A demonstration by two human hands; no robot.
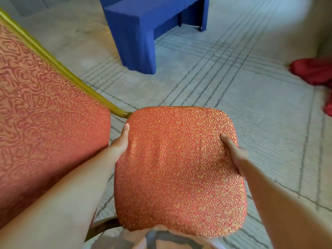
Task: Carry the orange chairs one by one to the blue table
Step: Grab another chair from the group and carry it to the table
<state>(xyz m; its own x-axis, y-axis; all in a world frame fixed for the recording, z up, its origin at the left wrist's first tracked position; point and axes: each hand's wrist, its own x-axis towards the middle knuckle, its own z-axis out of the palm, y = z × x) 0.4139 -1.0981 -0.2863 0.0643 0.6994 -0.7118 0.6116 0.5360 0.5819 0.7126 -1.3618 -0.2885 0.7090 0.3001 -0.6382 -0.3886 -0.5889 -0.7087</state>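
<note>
I hold an orange chair point(179, 168) with a swirl-patterned seat cushion, tipped so that its padded back and gold frame fill the left of the view. My left hand point(121, 141) grips the seat's left edge, thumb on top. My right hand point(233, 151) grips the seat's right edge, thumb pressed into the fabric. The blue table point(136, 29), draped in blue cloth to the floor, stands ahead at the top centre, a short way beyond the chair.
Pale carpet with dark line patterns covers the floor between the chair and the table. A red cloth point(314, 72) lies on the floor at the right edge. Open floor lies to the right of the table.
</note>
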